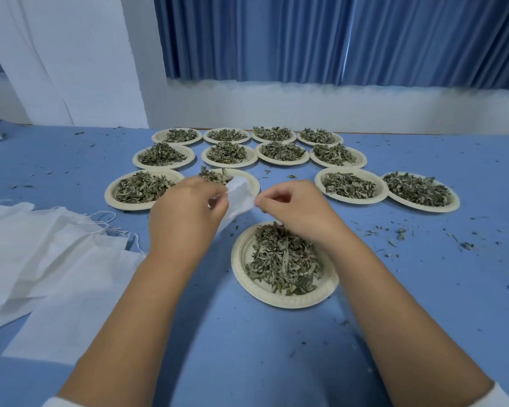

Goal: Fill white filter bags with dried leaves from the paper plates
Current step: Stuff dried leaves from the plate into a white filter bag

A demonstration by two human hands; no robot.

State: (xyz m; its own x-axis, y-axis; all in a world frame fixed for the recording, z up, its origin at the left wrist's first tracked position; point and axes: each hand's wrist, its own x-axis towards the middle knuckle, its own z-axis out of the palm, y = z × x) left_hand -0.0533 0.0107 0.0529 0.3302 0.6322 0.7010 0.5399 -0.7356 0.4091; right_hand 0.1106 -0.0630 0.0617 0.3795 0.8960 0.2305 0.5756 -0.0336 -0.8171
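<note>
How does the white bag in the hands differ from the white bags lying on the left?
The held bag is up off the table, pinched between the left hand and right hand; the spare bags lie flat on the table, untouched. The held bag is crumpled; the spare bags are spread out, with strings showing. Both are thin white material.

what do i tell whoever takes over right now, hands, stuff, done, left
Hands: left hand and right hand both pinch the top of the filter bag, held up just past the nearest plate of dried leaves.
Spare bags lie at left; twelve other plates sit beyond, still loaded.
Done: no filled bag in view.
Left: open this bag, fill it, then the rest.
</note>
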